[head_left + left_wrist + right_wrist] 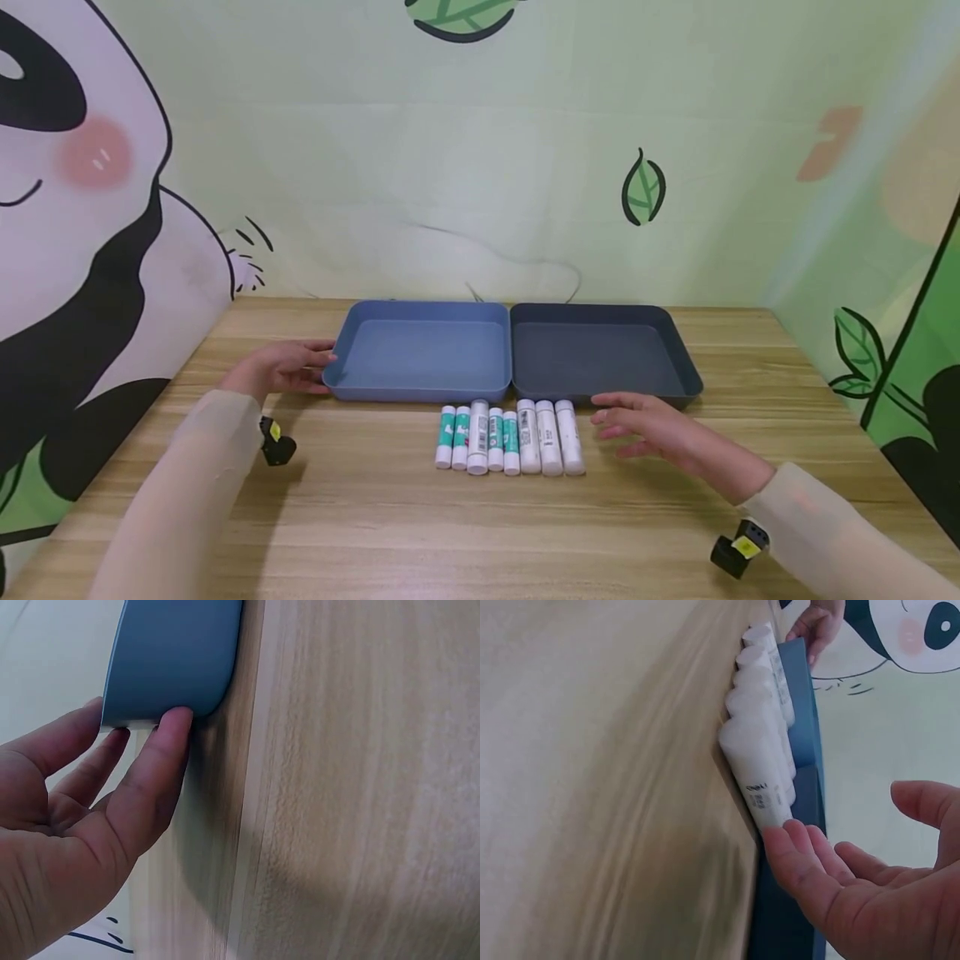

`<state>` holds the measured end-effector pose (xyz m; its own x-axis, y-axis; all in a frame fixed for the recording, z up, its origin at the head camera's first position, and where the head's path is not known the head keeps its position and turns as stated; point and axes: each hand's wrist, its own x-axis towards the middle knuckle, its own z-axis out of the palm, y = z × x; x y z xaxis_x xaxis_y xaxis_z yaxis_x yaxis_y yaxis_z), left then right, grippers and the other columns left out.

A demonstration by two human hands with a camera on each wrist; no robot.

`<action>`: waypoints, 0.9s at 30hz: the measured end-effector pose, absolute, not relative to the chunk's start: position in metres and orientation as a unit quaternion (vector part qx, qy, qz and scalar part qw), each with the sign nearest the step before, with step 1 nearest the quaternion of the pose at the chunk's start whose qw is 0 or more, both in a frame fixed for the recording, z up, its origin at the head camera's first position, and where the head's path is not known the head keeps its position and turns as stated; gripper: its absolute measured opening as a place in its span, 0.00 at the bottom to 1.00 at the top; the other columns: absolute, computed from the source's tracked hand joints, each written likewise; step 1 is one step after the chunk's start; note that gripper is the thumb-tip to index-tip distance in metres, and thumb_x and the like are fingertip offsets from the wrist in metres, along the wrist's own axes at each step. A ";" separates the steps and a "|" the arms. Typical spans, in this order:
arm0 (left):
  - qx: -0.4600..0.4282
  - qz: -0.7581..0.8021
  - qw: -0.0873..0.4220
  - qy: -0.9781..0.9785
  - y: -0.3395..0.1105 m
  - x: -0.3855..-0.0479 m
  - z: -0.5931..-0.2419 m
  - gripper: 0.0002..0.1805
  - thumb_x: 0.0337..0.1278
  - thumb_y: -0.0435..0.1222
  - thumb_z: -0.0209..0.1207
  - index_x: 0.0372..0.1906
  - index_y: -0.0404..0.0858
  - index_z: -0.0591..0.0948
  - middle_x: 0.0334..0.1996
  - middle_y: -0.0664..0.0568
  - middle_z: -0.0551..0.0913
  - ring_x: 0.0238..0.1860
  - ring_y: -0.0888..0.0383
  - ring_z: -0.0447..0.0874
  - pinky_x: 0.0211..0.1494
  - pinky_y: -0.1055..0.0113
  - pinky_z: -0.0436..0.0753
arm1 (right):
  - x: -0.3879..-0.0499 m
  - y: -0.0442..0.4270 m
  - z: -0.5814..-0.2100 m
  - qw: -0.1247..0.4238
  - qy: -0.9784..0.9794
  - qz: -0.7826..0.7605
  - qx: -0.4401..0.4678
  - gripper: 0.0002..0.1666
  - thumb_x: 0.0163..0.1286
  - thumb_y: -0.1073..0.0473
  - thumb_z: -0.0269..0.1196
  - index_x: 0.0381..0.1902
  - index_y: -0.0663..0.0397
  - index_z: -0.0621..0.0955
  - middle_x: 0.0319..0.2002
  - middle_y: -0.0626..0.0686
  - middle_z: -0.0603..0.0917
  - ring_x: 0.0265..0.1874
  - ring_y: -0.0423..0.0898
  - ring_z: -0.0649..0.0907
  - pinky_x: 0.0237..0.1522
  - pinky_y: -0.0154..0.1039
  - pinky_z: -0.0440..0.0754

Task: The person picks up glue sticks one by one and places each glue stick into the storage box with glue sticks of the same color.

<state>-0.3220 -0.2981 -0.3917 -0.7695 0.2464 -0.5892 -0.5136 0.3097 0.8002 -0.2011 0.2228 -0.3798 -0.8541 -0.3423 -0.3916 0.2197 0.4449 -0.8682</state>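
Several glue sticks stand out on the table as one side-by-side row: shorter ones with green labels (446, 437) toward the left, taller white ones (570, 437) toward the right. Behind the row are a blue tray (420, 354) and, to its right, a dark navy tray (592, 354). My left hand (288, 367) touches the blue tray's left wall with its fingertips, seen closely in the left wrist view. My right hand (652, 425) hovers just right of the last white glue stick, fingers extended and holding nothing. In the right wrist view its fingertips appear beside that stick's end.
The wooden table (360, 533) meets a printed backdrop (315, 167) right behind the trays. The two trays stand edge to edge. A small black device is strapped at each wrist.
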 end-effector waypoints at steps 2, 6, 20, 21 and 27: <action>-0.091 0.578 0.329 0.741 -0.298 -0.322 -0.392 0.39 0.81 0.36 0.47 0.83 0.40 0.41 0.79 0.34 0.51 0.46 0.61 0.81 0.58 0.62 0.88 | -0.201 0.221 -0.382 0.269 0.804 -0.529 -0.029 0.37 0.79 0.55 0.53 0.77 0.70 0.60 0.70 0.71 0.70 0.65 0.63 0.78 0.60 0.52 0.86; -0.089 0.575 0.333 0.742 -0.298 -0.322 -0.392 0.39 0.81 0.36 0.47 0.83 0.40 0.40 0.81 0.33 0.48 0.46 0.61 0.81 0.58 0.63 0.88 | -0.201 0.218 -0.387 0.268 0.801 -0.535 -0.012 0.36 0.79 0.55 0.55 0.76 0.70 0.62 0.71 0.72 0.70 0.62 0.58 0.81 0.59 0.51 0.87; -0.090 0.575 0.339 0.739 -0.297 -0.322 -0.389 0.39 0.81 0.35 0.45 0.83 0.40 0.39 0.81 0.32 0.46 0.46 0.60 0.80 0.57 0.65 0.89 | -0.207 0.197 -0.408 0.207 0.801 -0.561 0.025 0.33 0.75 0.61 0.59 0.70 0.78 0.67 0.58 0.70 0.81 0.44 0.42 0.85 0.50 0.41 0.89; -0.091 0.574 0.339 0.740 -0.297 -0.322 -0.389 0.38 0.81 0.35 0.45 0.83 0.41 0.39 0.81 0.32 0.46 0.47 0.60 0.80 0.57 0.65 0.89 | -0.207 0.195 -0.408 0.207 0.802 -0.559 0.031 0.33 0.75 0.61 0.60 0.70 0.78 0.67 0.58 0.70 0.81 0.44 0.42 0.85 0.51 0.42 0.89; -0.097 0.574 0.336 0.740 -0.297 -0.321 -0.389 0.39 0.81 0.35 0.47 0.83 0.41 0.40 0.80 0.33 0.49 0.47 0.59 0.80 0.56 0.65 0.89 | -0.207 0.183 -0.410 0.203 0.808 -0.550 0.058 0.36 0.72 0.60 0.62 0.71 0.77 0.67 0.60 0.70 0.80 0.45 0.44 0.85 0.48 0.42 0.90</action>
